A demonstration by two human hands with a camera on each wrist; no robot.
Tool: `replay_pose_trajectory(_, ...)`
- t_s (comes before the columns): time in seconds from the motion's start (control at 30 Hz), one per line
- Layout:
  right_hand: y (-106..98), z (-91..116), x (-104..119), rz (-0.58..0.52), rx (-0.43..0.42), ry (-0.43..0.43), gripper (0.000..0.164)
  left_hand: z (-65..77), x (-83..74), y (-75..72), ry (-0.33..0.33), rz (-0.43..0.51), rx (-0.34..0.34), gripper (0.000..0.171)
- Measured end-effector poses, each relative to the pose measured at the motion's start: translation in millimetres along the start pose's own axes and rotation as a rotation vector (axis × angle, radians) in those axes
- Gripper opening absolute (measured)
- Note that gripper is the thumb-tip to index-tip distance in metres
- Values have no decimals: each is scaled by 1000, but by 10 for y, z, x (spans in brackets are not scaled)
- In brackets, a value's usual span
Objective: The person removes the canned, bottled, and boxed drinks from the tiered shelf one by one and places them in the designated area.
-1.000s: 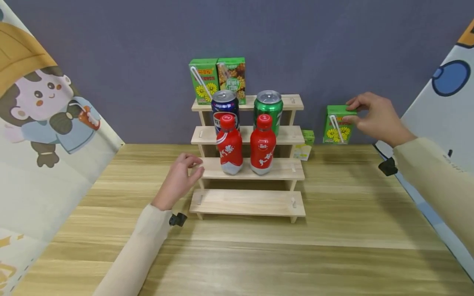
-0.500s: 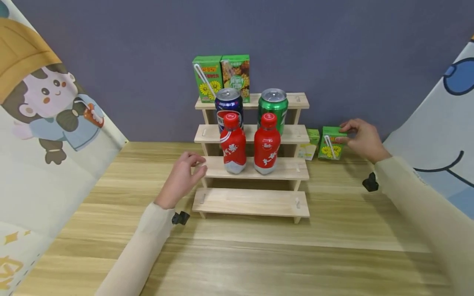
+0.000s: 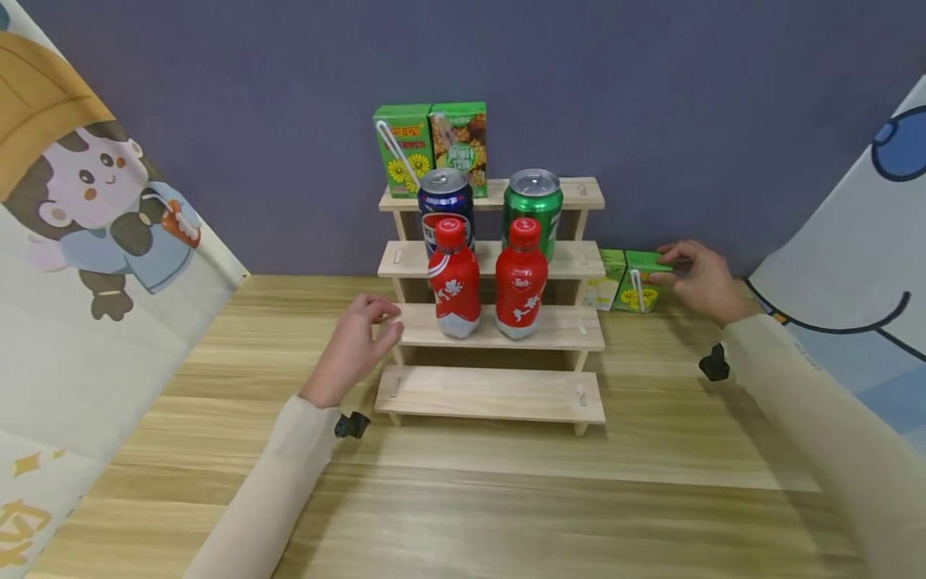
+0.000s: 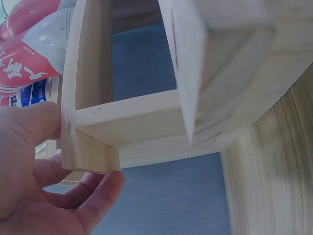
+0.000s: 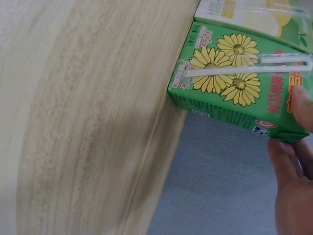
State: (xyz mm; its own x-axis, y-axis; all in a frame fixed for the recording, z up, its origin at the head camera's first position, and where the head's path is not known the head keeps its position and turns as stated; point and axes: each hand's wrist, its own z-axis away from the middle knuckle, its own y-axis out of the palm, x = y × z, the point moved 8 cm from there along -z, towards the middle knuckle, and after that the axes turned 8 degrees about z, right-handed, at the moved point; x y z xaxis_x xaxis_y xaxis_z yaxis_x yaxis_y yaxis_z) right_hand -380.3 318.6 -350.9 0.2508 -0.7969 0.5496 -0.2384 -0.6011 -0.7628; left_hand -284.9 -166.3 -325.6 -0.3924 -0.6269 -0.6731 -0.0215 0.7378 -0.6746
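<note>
My right hand (image 3: 703, 281) pinches the top of a green drink carton (image 3: 638, 283) with yellow flowers and a white straw. This carton stands on the table at the back wall, side by side with a yellow-green carton (image 3: 606, 280). In the right wrist view my thumb lies on the front of the flowered carton (image 5: 234, 73) and the fingers are at its side. My left hand (image 3: 350, 347) holds the left end of a tier of the stepped wooden shelf (image 3: 488, 394). In the left wrist view thumb and fingers lie around that board end (image 4: 90, 152).
Two red bottles (image 3: 454, 281) stand on the second tier from the bottom. Behind them are a blue can (image 3: 444, 205) and a green can (image 3: 534, 211). Another flowered carton (image 3: 403, 149) and a brown-green carton (image 3: 460, 145) stand on top. A grey-blue wall (image 3: 651, 104) closes the back.
My right hand has lowered the flowered carton from the air onto the table and moved it left against the yellow-green carton. My left hand keeps its place on the shelf.
</note>
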Motion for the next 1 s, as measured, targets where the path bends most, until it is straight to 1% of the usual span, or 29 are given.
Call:
replay_pose_trajectory(0.1, -1, -14, 23, 10, -20, -5, 25, 0, 0, -2, -7, -2, 4, 27)
replay_pose_trajectory(0.33, 34, -47, 55, 19, -23, -8, 24, -2, 11, -15, -12, -8, 1, 27)
replay_pose_trajectory(0.53, 77, -74, 71, 9, 3, -11, 23, 7, 24, -15, -31, -2, 8, 28)
replay_pose_trajectory(0.63, 66, -55, 90, 36, 33, -1, 25, 8, 27, -3, -36, 4, 15, 28)
replay_pose_trajectory(0.8, -76, -28, 225, 107, 55, -11, 33, 3, 18, 5, -32, 0, 19, 29)
replay_pose_trajectory(0.93, -235, -34, 410, 124, 58, -55, 38, 0, 11, -1, -30, -13, 16, 28)
replay_pose_trajectory(1.0, -312, -40, 524, 127, 44, -97, 38, 4, 6, -4, -30, -14, 15, 28)
